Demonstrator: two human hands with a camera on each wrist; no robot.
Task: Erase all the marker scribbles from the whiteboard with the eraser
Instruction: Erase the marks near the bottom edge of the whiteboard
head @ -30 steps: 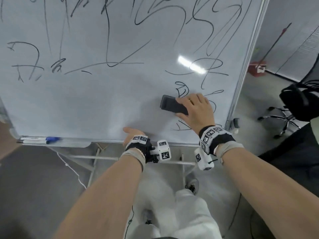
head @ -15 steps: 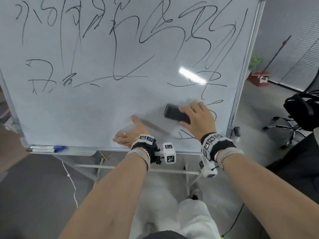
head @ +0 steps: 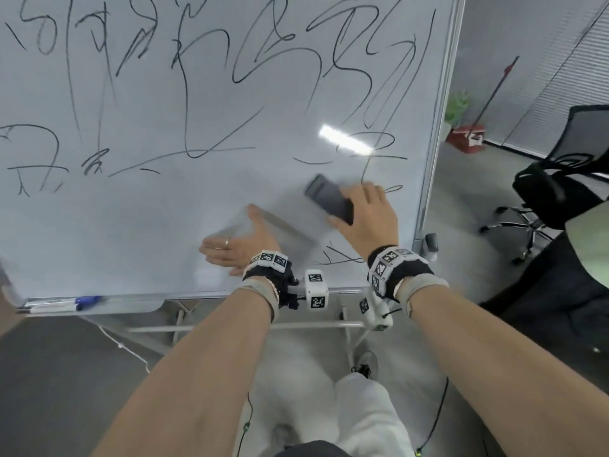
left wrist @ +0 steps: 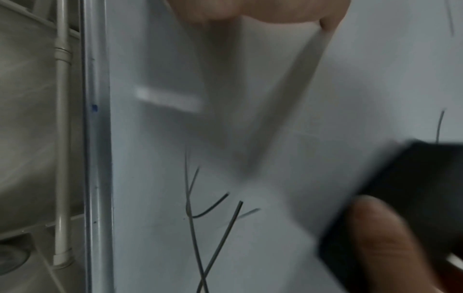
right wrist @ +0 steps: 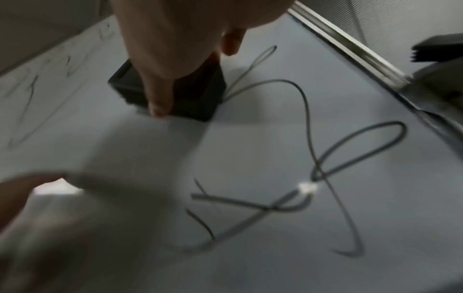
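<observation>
The whiteboard (head: 138, 225) fills the head view, with black marker scribbles (head: 270, 57) across its upper part and more scribbles (head: 339, 257) low at the right. My right hand (head: 362, 216) grips the black eraser (head: 329, 199) and holds it against the board, tilted. In the right wrist view the eraser (right wrist: 198, 93) sits under my thumb, above looping scribbles (right wrist: 325, 162). My left hand (head: 237, 242) lies flat on the board's lower middle with fingers straight and a ring on one finger. The left wrist view shows the eraser (left wrist: 413, 198) and crossed scribbles (left wrist: 213, 218).
Markers (head: 62, 303), one with a blue cap, lie on the tray under the board's left part. A black office chair (head: 560, 179) stands at the right. A red dustpan with broom (head: 468, 136) is behind the board's right edge. The board's stand (head: 250, 324) is by my legs.
My left hand has come up from the bottom rail and now lies flat on the board. The right hand has tilted the eraser and wiped away scribbles beside it.
</observation>
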